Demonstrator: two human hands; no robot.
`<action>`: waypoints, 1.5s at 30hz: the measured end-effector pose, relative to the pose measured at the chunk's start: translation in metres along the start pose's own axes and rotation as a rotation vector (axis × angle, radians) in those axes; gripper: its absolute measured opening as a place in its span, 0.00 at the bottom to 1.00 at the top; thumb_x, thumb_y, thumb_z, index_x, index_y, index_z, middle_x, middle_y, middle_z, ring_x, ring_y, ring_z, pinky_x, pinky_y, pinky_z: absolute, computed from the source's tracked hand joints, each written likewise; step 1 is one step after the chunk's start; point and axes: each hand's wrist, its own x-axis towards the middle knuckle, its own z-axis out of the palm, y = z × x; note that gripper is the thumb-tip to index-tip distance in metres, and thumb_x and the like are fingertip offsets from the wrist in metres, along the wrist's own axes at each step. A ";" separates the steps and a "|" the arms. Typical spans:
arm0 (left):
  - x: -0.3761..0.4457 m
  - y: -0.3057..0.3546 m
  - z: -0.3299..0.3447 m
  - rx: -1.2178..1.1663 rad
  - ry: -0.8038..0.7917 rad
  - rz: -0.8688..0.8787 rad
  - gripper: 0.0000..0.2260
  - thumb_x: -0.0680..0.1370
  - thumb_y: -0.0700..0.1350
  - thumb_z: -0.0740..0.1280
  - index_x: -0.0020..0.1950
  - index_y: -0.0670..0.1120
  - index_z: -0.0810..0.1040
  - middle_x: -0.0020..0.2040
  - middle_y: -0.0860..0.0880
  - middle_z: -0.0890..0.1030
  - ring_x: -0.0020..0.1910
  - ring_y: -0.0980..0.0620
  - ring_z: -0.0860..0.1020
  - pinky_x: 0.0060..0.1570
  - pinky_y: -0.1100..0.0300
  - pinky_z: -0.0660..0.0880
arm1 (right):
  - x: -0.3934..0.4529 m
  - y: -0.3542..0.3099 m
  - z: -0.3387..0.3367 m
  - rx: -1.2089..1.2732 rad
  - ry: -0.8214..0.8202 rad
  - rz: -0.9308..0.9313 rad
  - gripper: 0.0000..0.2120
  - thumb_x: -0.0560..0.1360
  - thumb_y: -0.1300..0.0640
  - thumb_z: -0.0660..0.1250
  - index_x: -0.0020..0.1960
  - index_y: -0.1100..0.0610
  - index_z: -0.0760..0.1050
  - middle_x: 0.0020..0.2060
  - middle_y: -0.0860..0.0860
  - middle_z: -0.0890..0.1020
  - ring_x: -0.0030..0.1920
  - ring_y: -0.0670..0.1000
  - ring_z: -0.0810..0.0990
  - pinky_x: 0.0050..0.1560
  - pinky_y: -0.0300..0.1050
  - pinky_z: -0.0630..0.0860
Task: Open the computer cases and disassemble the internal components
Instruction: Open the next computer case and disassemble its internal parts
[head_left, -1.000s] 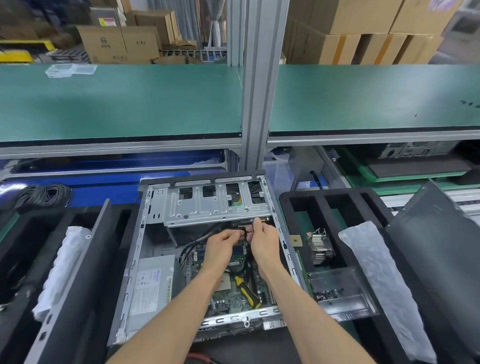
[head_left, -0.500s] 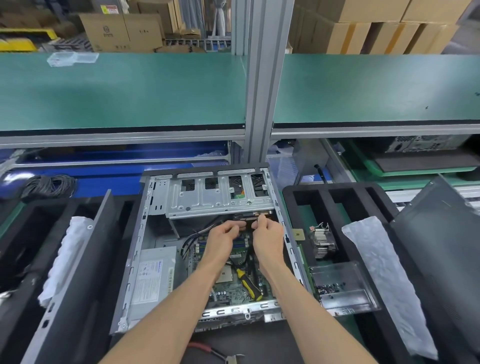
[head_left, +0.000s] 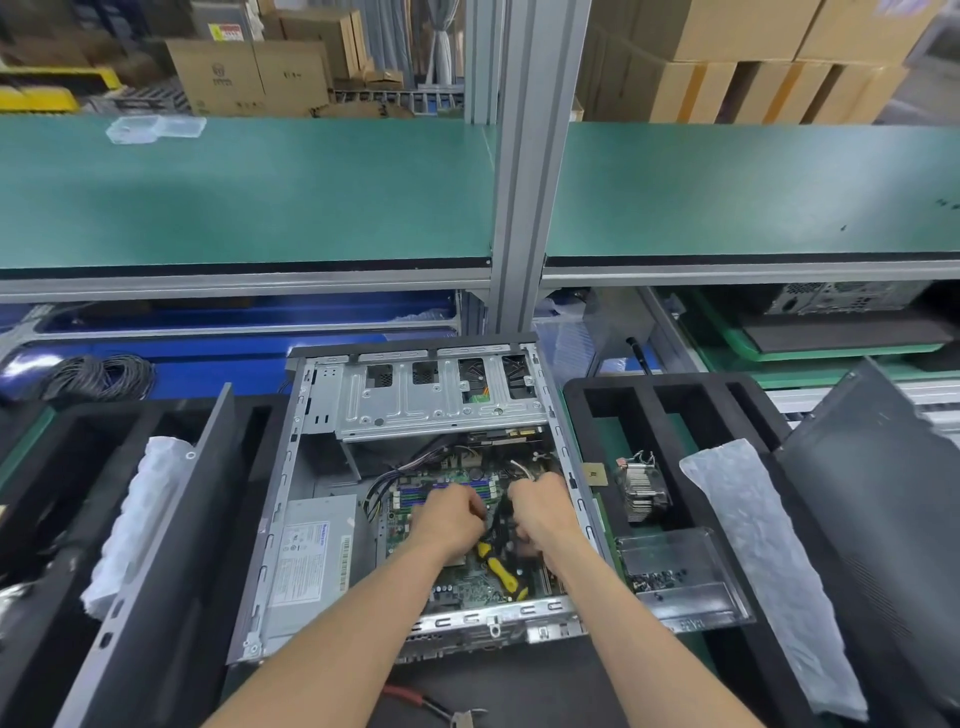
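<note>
Fingers (head_left: 475, 512) of both hands curl over the motherboard (head_left: 457, 582) inside the open case (head_left: 291, 467).

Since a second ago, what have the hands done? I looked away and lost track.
Both hands drew back toward the person, from under the drive cage to the middle of the motherboard. The left hand and right hand are curled over the cables there; what they hold is hidden. The yellow-handled screwdriver and the power supply stayed put.
</note>
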 end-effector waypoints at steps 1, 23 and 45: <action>0.000 0.002 0.001 0.094 -0.002 0.016 0.08 0.76 0.43 0.70 0.51 0.55 0.82 0.54 0.52 0.83 0.59 0.48 0.77 0.69 0.46 0.66 | -0.001 0.000 -0.001 0.006 -0.032 0.041 0.20 0.77 0.64 0.58 0.68 0.62 0.64 0.36 0.56 0.71 0.34 0.52 0.71 0.27 0.43 0.78; 0.045 0.007 0.008 0.157 0.161 0.333 0.12 0.79 0.49 0.68 0.61 0.59 0.81 0.59 0.49 0.83 0.63 0.44 0.73 0.62 0.49 0.67 | 0.022 0.004 0.008 -0.144 0.045 0.011 0.25 0.81 0.65 0.48 0.76 0.52 0.57 0.43 0.57 0.77 0.24 0.51 0.76 0.26 0.44 0.78; 0.056 0.023 0.015 0.581 0.210 0.548 0.05 0.76 0.41 0.64 0.49 0.47 0.79 0.47 0.46 0.82 0.48 0.40 0.81 0.38 0.52 0.72 | 0.017 -0.006 0.003 0.004 0.037 -0.020 0.20 0.83 0.63 0.54 0.72 0.70 0.65 0.42 0.56 0.74 0.33 0.48 0.70 0.30 0.40 0.67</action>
